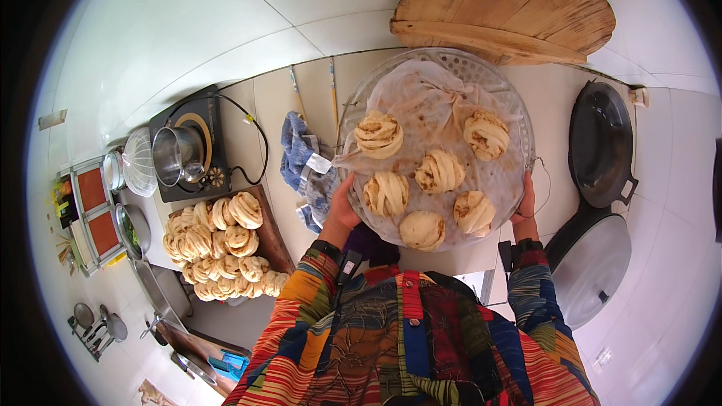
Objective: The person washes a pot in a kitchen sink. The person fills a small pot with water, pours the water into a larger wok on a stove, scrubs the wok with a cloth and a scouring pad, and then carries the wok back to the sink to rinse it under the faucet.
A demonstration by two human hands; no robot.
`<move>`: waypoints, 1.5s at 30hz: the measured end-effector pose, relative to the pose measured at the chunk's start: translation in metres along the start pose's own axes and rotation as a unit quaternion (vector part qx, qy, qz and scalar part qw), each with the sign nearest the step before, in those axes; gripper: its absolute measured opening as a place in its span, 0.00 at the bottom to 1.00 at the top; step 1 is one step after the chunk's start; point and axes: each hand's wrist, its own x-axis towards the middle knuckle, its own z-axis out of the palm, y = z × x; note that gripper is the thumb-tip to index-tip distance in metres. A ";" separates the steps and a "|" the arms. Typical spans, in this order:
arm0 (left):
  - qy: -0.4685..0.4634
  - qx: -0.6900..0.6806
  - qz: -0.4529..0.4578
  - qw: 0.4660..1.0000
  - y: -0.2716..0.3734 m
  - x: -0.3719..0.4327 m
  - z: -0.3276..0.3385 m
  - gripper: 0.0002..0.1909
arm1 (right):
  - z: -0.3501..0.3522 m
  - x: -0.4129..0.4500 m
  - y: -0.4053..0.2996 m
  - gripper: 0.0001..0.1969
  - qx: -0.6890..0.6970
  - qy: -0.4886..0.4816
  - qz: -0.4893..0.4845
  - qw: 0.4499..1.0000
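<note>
A round perforated metal steamer tray (516,107) is between my two hands, over the tiled counter. My left hand (342,206) grips its near left rim, and my right hand (525,208) grips the right rim beside a thin wire loop (550,180). A damp, stained steamer cloth (417,90) covers most of the tray and is bunched at the far side. Several twisted dough rolls (440,171) sit apart from each other on the cloth. The fingers under the tray are hidden.
Many more rolls (225,242) are piled on a wooden board (273,225) at left, near an induction cooker (217,141) bearing a steel pot (175,152). A blue towel (304,163) lies left of the tray. Behind leans a wooden lid (507,5); a wok (601,141) and metal lid (592,270) are right.
</note>
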 end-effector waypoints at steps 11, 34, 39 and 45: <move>0.007 -0.013 0.059 0.998 0.037 -0.046 -0.015 0.25 | 0.047 0.026 0.031 0.30 -0.025 -0.085 0.060 0.994; 0.091 0.015 0.211 0.973 0.105 -0.115 -0.069 0.27 | 0.073 0.124 -0.018 0.07 -0.553 0.178 -0.276 0.766; 0.089 0.027 0.214 0.972 0.103 -0.121 -0.058 0.28 | 0.075 0.167 -0.025 0.06 -0.663 0.188 -0.416 0.593; 0.135 0.053 0.238 0.960 0.096 -0.143 -0.060 0.27 | 0.074 0.182 -0.024 0.05 -0.714 0.191 -0.389 0.551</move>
